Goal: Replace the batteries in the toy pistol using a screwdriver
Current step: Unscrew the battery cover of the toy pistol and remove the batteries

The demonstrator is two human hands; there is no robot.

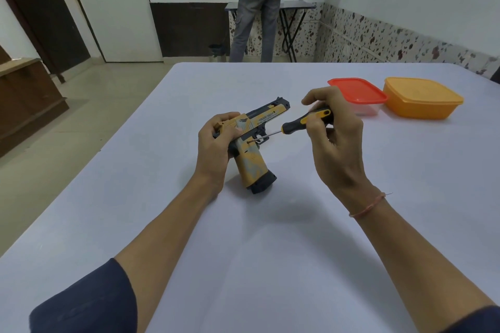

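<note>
A yellow and black toy pistol stands on its grip base on the white table, barrel pointing away to the right. My left hand grips its rear end and upper grip. My right hand holds a screwdriver by its black and yellow handle. The thin metal shaft slants down to the left, and its tip sits at a small screw hole on the pistol's side, just above the grip.
A clear box with a red lid and an orange lidded box sit at the table's far right. A person stands with their back turned at a small folding table against the far wall.
</note>
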